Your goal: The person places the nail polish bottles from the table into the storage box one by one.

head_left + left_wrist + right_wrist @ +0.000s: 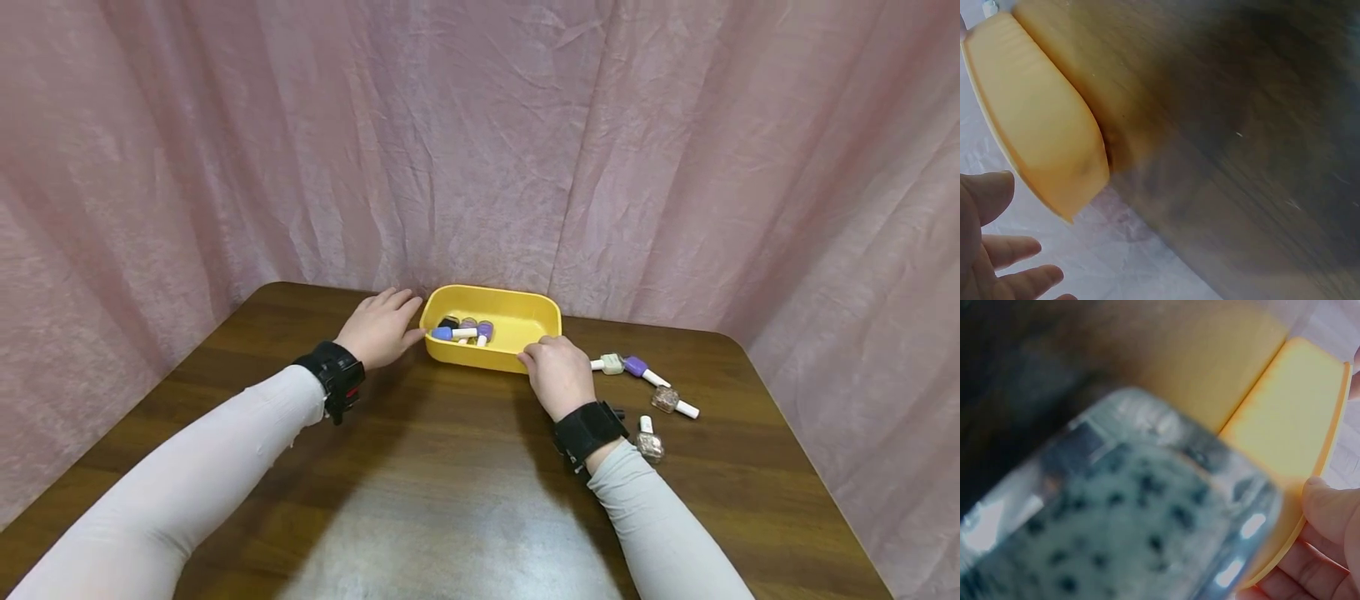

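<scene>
A yellow plastic basket (491, 358) stands near the table's far edge, with several nail polish bottles lying at its left end, among them a blue one (442, 333), a purple one (485, 330) and a black one (448, 322). My right hand (561, 375) grips the basket's rim at the near right corner; in the right wrist view the thumb (1329, 503) presses the near wall while fingers lie on the other side. At the left end, my left hand (381, 327) has its fingers spread, the thumb at or just beside the rim. It holds nothing.
Right of the basket lie a pale nail polish bottle (612, 364), a purple one (636, 367) and two glittery ones (664, 400), one of them (650, 447) beside my right wrist. A speckled bottle (1122, 512) looms blurred in the right wrist view. Pink curtains (480, 150) hang behind the table.
</scene>
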{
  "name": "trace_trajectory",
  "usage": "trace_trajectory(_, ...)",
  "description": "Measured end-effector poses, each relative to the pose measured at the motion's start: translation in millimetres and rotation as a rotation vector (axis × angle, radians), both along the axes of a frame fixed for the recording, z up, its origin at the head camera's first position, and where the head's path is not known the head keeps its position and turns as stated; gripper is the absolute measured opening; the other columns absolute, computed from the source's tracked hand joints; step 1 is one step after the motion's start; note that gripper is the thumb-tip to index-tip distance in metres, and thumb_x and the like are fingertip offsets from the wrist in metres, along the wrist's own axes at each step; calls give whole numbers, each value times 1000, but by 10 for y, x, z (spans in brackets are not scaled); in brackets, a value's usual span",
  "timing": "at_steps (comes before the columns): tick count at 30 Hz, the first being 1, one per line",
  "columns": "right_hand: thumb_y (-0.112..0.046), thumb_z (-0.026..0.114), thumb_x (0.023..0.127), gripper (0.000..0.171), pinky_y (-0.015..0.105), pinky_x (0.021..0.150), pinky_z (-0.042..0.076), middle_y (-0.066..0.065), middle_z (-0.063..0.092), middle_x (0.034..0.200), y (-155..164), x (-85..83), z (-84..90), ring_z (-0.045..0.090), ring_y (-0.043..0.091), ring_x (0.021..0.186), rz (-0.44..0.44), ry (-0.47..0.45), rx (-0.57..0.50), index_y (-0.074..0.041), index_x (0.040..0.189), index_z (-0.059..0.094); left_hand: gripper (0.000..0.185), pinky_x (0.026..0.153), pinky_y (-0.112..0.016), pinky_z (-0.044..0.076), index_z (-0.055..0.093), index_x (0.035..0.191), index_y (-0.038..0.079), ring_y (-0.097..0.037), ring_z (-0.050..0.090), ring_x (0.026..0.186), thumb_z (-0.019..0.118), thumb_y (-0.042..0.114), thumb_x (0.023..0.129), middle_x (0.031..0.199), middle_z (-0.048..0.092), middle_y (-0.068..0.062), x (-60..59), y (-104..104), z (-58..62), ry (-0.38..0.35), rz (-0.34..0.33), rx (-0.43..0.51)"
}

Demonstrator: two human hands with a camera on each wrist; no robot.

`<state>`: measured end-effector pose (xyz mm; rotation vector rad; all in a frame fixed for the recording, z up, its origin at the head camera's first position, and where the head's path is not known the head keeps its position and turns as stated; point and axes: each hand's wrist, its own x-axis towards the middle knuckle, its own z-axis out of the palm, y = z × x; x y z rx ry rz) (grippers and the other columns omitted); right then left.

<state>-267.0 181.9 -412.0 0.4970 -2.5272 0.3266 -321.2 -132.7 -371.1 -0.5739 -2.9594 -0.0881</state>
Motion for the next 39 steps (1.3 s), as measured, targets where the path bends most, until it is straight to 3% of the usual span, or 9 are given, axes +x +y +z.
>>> trace_trajectory(12,-21,81,103,15,49,74,60,6,76,87,50,-2,-13,71,32,88,-8,-2,-2,-9,96,86,71,128,-67,26,46,166,1,-49,34,159,65,43,112,170,42,-26,85,-240,-2,1,10,-33)
trace_trajectory(22,-20,82,103,15,49,72,60,6,75,86,64,-1,6,71,33,86,-4,19,0,-9,94,86,68,122,-71,32,52,161,0,-49,46,151,71,40,109,162,52,-26,253,-389,22,-4,22,-37)
trace_trajectory(39,-20,81,103,14,49,74,60,7,77,89,68,-18,2,72,33,88,3,-1,-5,-8,96,86,68,118,-74,33,55,158,0,-51,53,143,72,42,108,154,60,-26,353,-700,-82,-59,44,-58)
